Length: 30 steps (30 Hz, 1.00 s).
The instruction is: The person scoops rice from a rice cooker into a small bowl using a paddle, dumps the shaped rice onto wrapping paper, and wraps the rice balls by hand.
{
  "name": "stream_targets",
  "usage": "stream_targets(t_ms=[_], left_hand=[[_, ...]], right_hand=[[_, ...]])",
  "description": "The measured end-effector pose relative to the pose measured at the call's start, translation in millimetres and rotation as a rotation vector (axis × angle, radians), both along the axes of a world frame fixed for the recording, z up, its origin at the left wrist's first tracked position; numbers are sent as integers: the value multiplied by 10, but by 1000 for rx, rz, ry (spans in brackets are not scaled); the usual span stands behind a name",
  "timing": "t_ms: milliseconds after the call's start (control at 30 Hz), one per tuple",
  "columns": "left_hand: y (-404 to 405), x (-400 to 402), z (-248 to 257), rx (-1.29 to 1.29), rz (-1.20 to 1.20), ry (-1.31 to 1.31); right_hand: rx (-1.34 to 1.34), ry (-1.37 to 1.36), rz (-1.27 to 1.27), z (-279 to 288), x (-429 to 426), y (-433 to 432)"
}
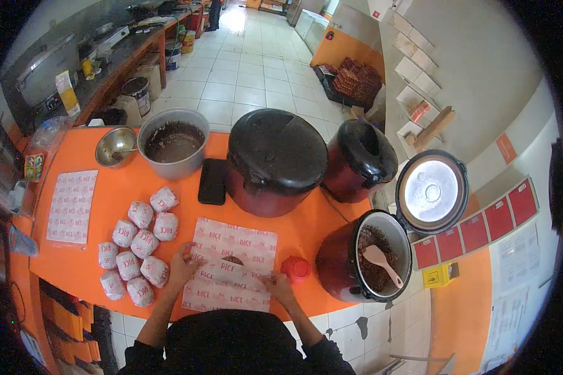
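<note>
Both my hands are at a red-printed wrapping paper [237,236] on the orange table in front of me. My left hand [185,262] pinches the paper's left side. With its fingertips, my right hand [277,285] grips the right end of the raised paper fold [230,275]. A small dark brown mound, apparently cooked rice [232,259], shows just past this fold, mostly covered by it. Close to my right hand is a red plastic cup or mould [296,269]. Several round paper-wrapped portions [144,243] sit grouped left of my left hand.
An open rice cooker [326,267] at right holds brown rice and a pink paddle [380,260]. Behind the paper are a large lidded cooker [277,161], a smaller one [361,157], a black phone [212,181], a grey pot [171,166] and a metal bowl [108,146]. More sheets [72,206] lie left.
</note>
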<state>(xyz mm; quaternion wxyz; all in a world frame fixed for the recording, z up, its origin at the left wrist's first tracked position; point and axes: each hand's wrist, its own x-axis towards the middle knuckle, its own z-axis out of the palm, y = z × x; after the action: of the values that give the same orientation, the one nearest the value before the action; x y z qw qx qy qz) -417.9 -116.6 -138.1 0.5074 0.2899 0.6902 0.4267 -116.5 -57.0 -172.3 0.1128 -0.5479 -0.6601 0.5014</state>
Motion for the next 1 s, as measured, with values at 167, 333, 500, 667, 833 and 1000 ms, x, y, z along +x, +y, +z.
stream_targets(t_ms=[167,333,500,667,833,1000], left_hand=[[-177,442,516,441,-129,1276],[-449,751,-40,598,-631,1030],[-443,747,155,616,-665,1117],[-421,745,184,595,-642,1131],[-348,682,88,668,-596,1157],[-437,638,-199,644,-570,1130]], right_hand=[[596,-228,132,357,-451,281],[984,-214,207,169,-871,571],[912,-89,139,177,-946,600],[774,-194,193,516,-898,622],[906,-243,503,896,-688,261],[970,-424,702,540,-579,-320]])
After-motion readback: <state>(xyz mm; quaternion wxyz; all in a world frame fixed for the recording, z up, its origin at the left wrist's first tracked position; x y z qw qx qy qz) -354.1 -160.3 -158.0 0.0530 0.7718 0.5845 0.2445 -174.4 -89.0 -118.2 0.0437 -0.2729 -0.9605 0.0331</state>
